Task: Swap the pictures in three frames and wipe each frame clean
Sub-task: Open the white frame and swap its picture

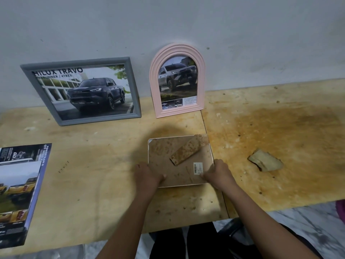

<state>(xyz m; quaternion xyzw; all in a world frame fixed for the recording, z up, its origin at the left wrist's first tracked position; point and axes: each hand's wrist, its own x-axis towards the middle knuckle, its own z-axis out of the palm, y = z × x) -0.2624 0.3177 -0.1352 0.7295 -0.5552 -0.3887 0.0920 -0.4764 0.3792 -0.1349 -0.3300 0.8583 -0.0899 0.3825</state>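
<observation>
On the table [97,171], dead centre, a frame [182,173] lay face down, probably so its back could be opened. The left hand [149,177] gripped its 7 o'clock corner to steady it. The right hand [218,174] touched the 4 o'clock edge, its finger curl unclear. A cloth [265,161] waited at 3 o'clock.

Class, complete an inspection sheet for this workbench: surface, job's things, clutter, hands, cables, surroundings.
Surface: wooden table, stained orange-brown on the right.
Job's things: grey frame and pink arched frame lean on the wall, each holding a truck picture; third frame lies face down; printed sheet at left; cloth at right.
Clutter: small specks scattered on the table.
Hands: left hand and right hand on the face-down frame's near edge; grip unclear.
Cables: nothing seen.
Surroundings: grey wall; marbled floor.
</observation>
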